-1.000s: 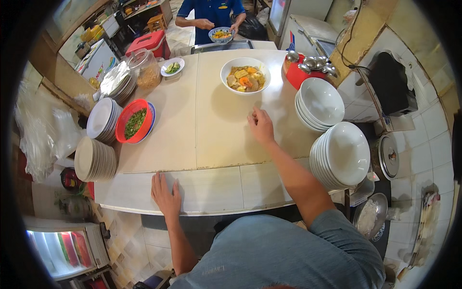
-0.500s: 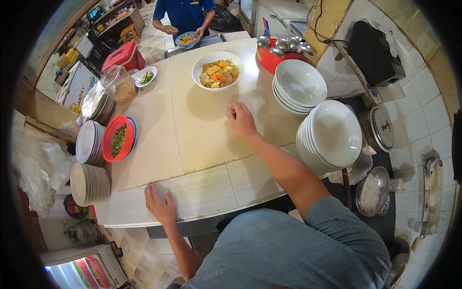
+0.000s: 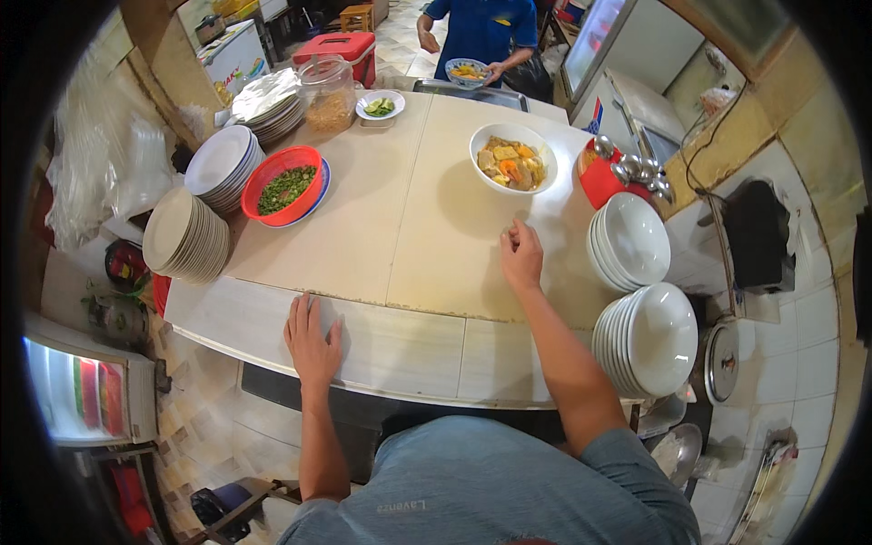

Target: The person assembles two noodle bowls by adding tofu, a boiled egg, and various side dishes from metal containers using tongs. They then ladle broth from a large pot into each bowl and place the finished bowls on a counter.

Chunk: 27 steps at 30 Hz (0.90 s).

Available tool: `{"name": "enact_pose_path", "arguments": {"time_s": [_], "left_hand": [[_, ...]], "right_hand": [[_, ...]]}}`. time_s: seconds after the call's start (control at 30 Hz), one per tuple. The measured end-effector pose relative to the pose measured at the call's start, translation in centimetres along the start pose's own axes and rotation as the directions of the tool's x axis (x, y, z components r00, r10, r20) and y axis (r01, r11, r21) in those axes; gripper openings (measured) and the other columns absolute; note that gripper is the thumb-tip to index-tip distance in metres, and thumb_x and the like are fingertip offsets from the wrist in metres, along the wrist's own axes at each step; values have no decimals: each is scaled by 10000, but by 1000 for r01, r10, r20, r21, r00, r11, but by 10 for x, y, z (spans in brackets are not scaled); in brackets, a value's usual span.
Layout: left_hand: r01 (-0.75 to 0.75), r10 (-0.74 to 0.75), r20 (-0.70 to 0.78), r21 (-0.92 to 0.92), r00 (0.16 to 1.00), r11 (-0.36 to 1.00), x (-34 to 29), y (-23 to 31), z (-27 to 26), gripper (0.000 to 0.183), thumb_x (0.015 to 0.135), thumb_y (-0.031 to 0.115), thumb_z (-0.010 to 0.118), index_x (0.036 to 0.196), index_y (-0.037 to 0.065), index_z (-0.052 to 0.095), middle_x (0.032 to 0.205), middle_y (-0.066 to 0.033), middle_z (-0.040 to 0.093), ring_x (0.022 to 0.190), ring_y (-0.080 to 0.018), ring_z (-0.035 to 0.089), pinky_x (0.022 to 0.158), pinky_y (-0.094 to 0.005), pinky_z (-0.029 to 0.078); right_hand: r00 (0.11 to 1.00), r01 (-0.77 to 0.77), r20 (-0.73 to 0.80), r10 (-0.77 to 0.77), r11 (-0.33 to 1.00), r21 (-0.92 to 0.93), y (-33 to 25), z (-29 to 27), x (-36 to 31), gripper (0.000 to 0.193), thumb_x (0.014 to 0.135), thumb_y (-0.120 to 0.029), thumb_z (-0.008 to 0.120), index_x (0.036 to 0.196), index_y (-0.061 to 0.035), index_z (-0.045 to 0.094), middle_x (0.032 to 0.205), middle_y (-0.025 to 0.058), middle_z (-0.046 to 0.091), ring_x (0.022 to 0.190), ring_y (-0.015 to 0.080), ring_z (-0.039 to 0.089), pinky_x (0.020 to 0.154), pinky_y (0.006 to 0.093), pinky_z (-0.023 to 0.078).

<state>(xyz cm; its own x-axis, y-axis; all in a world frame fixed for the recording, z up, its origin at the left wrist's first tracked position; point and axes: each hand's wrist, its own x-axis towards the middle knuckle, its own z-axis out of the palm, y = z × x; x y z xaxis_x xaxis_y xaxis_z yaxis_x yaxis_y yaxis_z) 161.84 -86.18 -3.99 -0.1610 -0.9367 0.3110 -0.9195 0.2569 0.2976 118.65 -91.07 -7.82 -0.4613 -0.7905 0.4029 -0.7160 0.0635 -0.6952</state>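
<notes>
My left hand (image 3: 312, 341) lies palm down on the white tiled front strip of the counter, its fingers spread and holding nothing. Resting on the beige counter top (image 3: 363, 245), my right hand (image 3: 521, 256) has its fingers loosely curled in, and nothing shows in them. Just beyond it stands a white bowl of food (image 3: 514, 160), with orange and yellow pieces in it; the hand is apart from the bowl. White bowls are stacked to the right of my right arm, in a near stack (image 3: 661, 341) and a farther stack (image 3: 636, 238).
A red bowl of chopped greens (image 3: 283, 189) sits on a plate at left, beside stacked plates (image 3: 186, 238). Behind are a clear jar (image 3: 327, 95) and lime pieces (image 3: 380, 106). Ladles (image 3: 629, 171) rest at a red container. Across the counter, a person (image 3: 486, 36) holds a patterned bowl.
My view has swung, so the counter and its things sit farther right in the picture. Both my hands stay in nearly the same places on the counter. The person opposite still holds the patterned bowl.
</notes>
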Motion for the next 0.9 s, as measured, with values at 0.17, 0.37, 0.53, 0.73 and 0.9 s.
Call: {"name": "enact_pose_path", "arguments": {"time_s": [0.17, 0.37, 0.53, 0.73, 0.9], "left_hand": [[25, -25, -4, -29, 1000, 999, 4, 1, -1, 574, 913, 247, 707, 1406, 1, 546, 1519, -194, 495, 1451, -392, 397, 1172, -522, 298], [-18, 16, -44, -55, 999, 998, 2, -4, -2, 543, 905, 239, 718, 1364, -8, 564, 1509, -189, 500, 1438, -397, 406, 1174, -537, 293], [-34, 32, -36, -51, 999, 998, 0, -6, -2, 543, 908, 236, 716, 1366, -10, 561, 1529, -180, 478, 1447, -394, 388, 1172, -529, 295], [-30, 29, -29, -49, 999, 998, 3, -2, -5, 548, 901, 225, 721, 1370, -7, 559, 1522, -183, 483, 1445, -392, 393, 1167, -527, 301], [-41, 39, -34, -43, 999, 998, 4, -2, -6, 552, 898, 226, 724, 1370, -6, 556, 1515, -185, 487, 1441, -398, 396, 1163, -531, 304]], "right_hand": [[999, 28, -26, -30, 996, -87, 1, 1, 4, 352, 899, -109, 729, 1232, -24, 652, 969, 131, 674, 853, 277, 676, 764, 394, 555], [996, 40, -82, -43, 998, -42, -5, 2, -1, 340, 879, -60, 731, 1207, -18, 654, 965, 127, 672, 832, 280, 680, 767, 405, 565], [998, 21, -66, -22, 999, -25, -7, 0, -2, 347, 871, -53, 736, 1205, -10, 653, 970, 119, 672, 800, 259, 680, 752, 385, 571], [999, 16, -37, -17, 999, -42, -12, -3, 2, 367, 869, -52, 739, 1219, -14, 633, 983, 133, 657, 832, 293, 678, 764, 410, 561], [996, 32, -83, -32, 999, -10, -13, -3, 0, 346, 877, -55, 738, 1211, -15, 654, 965, 120, 676, 794, 257, 682, 734, 380, 570]]}}
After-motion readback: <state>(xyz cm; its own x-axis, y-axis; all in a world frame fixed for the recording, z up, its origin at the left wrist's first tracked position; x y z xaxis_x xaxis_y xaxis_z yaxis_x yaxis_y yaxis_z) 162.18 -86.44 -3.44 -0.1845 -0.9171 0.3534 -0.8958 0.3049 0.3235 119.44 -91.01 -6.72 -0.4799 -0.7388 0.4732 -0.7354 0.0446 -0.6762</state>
